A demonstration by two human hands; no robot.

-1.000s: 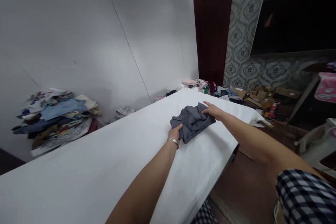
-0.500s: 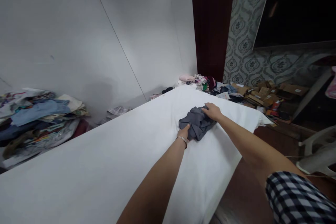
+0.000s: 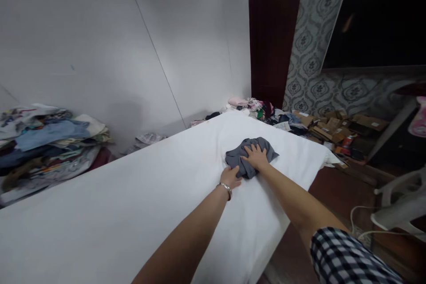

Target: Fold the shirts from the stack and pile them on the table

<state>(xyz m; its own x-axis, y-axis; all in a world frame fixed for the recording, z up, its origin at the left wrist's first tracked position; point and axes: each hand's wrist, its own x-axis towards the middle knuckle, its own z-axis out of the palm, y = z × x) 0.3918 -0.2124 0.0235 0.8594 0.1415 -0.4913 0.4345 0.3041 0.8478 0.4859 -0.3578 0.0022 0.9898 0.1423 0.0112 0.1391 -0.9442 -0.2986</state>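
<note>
A dark grey piece of cloth [image 3: 240, 152], crumpled into a bundle, lies on the white-covered table [image 3: 140, 204]. Its exact kind does not show. My right hand [image 3: 256, 157] rests on top of it with the fingers spread. At the cloth's near left edge is my left hand [image 3: 230, 177], a bracelet on its wrist. The left fingers are stretched out beside the cloth's edge and do not wrap round it.
Piled clothes [image 3: 49, 142] stand along the wall at the left, and more clothes [image 3: 249, 104] lie beyond the table's far end. Cardboard boxes [image 3: 333, 126] are heaped at the right back. A white plastic chair [image 3: 399, 204] stands at the right, with a cable near it.
My right hand has moved from the cloth's far right edge onto its middle, and its fingers have spread. My left hand has loosened its hold on the near edge. The view has shifted slightly.
</note>
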